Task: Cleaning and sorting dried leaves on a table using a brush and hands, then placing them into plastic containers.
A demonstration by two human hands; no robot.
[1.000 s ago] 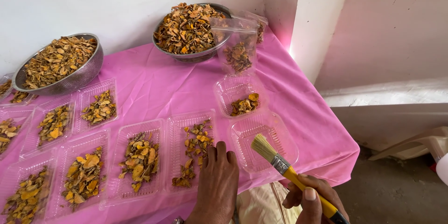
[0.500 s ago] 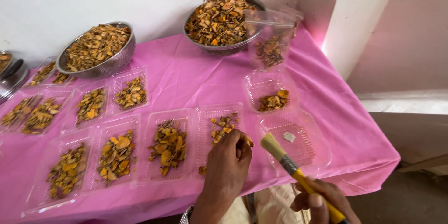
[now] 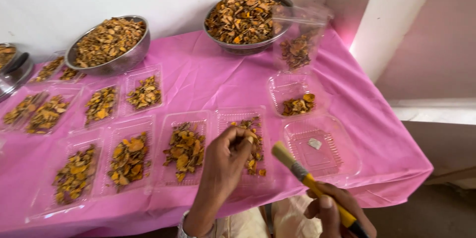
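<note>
Over tray (image 3: 241, 119), left hand (image 3: 225, 161) now pinching, brush (image 3: 307, 181) unchanged

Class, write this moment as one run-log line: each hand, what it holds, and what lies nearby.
left hand: pinching dried pieces over clear tray | right hand: holding yellow-handled brush | nearby: empty clear tray, pink cloth

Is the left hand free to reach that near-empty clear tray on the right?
Probably yes: the left hand hovers one tray over, and nothing lies between it and the near-empty tray except the brush held above.
</note>
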